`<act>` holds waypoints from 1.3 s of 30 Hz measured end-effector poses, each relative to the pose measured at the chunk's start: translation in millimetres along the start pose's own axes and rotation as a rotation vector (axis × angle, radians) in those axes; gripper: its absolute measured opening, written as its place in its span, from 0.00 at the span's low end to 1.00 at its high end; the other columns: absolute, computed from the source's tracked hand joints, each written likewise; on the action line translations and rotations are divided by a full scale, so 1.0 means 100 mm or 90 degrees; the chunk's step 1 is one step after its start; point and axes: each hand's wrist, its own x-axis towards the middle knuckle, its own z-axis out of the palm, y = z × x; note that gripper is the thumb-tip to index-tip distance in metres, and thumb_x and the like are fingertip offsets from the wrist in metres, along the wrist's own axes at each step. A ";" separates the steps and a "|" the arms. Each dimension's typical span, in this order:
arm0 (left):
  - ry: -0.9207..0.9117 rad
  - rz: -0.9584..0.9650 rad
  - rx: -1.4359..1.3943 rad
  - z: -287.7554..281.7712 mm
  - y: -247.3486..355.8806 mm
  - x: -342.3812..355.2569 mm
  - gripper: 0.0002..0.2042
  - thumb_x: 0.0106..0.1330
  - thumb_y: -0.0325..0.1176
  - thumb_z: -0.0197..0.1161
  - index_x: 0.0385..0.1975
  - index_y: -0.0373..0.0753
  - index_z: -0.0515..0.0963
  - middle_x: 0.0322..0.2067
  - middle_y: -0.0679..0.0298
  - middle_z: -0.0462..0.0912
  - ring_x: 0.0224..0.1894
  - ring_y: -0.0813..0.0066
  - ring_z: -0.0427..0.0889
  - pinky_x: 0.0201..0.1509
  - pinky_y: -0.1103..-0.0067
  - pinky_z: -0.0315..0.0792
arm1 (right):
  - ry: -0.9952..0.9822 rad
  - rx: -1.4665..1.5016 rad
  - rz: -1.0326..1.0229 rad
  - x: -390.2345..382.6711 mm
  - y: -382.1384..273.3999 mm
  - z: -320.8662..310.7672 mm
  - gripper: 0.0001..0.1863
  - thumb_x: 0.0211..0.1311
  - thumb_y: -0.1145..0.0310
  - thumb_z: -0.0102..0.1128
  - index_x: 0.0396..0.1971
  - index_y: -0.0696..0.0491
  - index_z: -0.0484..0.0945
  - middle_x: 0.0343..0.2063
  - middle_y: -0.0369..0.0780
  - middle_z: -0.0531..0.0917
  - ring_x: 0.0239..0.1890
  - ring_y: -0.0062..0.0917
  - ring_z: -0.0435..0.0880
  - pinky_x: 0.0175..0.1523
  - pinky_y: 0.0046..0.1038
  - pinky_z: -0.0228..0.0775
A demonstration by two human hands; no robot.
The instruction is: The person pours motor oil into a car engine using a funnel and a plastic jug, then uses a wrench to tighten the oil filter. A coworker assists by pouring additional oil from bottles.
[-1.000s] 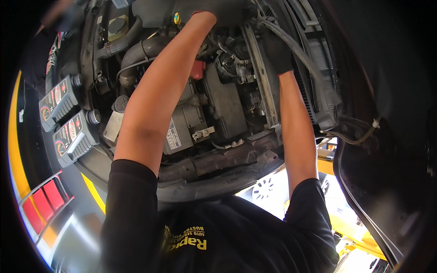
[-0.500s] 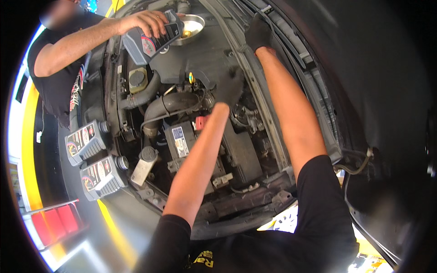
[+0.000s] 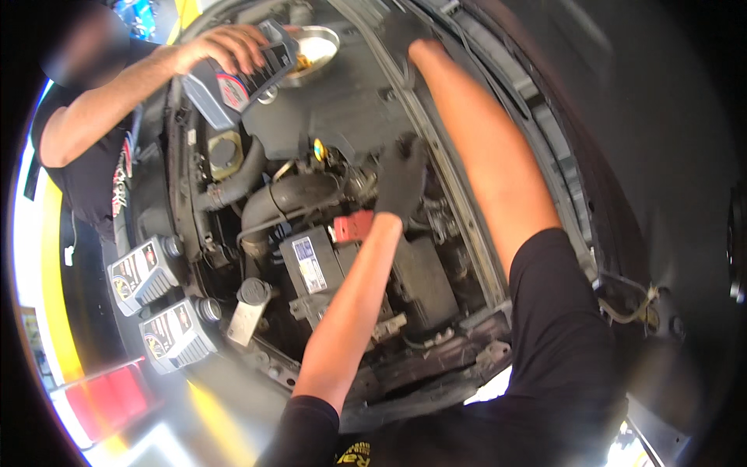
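My left hand, in a dark glove, is over the engine bay beside the hoses, near the red terminal cover and right of the yellow dipstick handle. Its fingers are dark and blurred; their grip is unclear. My right hand, also gloved, reaches to the far end of the metal rail along the bay's right side; its fingers are hard to make out. At upper left a co-worker's bare hand tilts a grey bottle over a round metal funnel or pan on the engine cover.
The co-worker leans in from the left. Two grey bottles stand on the left edge of the bay. A red rack is at lower left. A battery sits mid-bay; a dark panel fills the right.
The view has shifted, bringing the co-worker and tilted bottle into sight. My right hand has moved farther along the rail; my left hand has moved slightly relative to the engine.
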 end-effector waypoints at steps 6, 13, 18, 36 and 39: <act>-0.101 -0.250 -0.250 -0.11 0.05 0.02 0.13 0.78 0.38 0.54 0.38 0.33 0.78 0.29 0.64 0.83 0.29 0.80 0.78 0.32 0.77 0.70 | 0.047 0.095 -0.149 -0.26 0.19 -0.55 0.16 0.59 0.59 0.63 0.41 0.51 0.89 0.43 0.51 0.88 0.46 0.47 0.87 0.52 0.44 0.77; -0.182 -0.301 -0.332 -0.24 0.20 -0.06 0.14 0.80 0.38 0.54 0.50 0.34 0.80 0.39 0.62 0.86 0.34 0.74 0.85 0.38 0.76 0.79 | 0.109 0.308 0.146 -1.76 0.12 -1.08 0.18 0.68 0.57 0.57 0.48 0.51 0.85 0.42 0.50 0.88 0.44 0.39 0.89 0.49 0.38 0.78; -0.175 -0.358 -0.335 -0.01 0.25 0.12 0.26 0.73 0.52 0.62 0.57 0.33 0.78 0.45 0.58 0.87 0.41 0.67 0.87 0.44 0.72 0.81 | 0.182 0.167 0.145 -3.79 -0.23 -1.02 0.23 0.64 0.58 0.66 0.52 0.57 0.78 0.48 0.52 0.83 0.46 0.48 0.85 0.48 0.47 0.79; -0.164 -0.372 -0.069 0.28 0.22 0.38 0.35 0.65 0.58 0.67 0.56 0.28 0.78 0.46 0.50 0.85 0.42 0.54 0.86 0.46 0.62 0.80 | 0.035 -0.185 0.363 -4.72 -0.90 -1.22 0.22 0.51 0.61 0.71 0.47 0.48 0.77 0.42 0.40 0.76 0.45 0.37 0.83 0.40 0.41 0.84; -0.164 -0.449 -0.279 0.21 0.14 0.42 0.30 0.75 0.61 0.52 0.60 0.38 0.75 0.47 0.54 0.83 0.44 0.53 0.84 0.45 0.56 0.81 | 0.010 -0.196 0.347 -4.69 -0.89 -1.22 0.24 0.50 0.60 0.74 0.47 0.49 0.77 0.42 0.40 0.76 0.45 0.38 0.83 0.42 0.40 0.84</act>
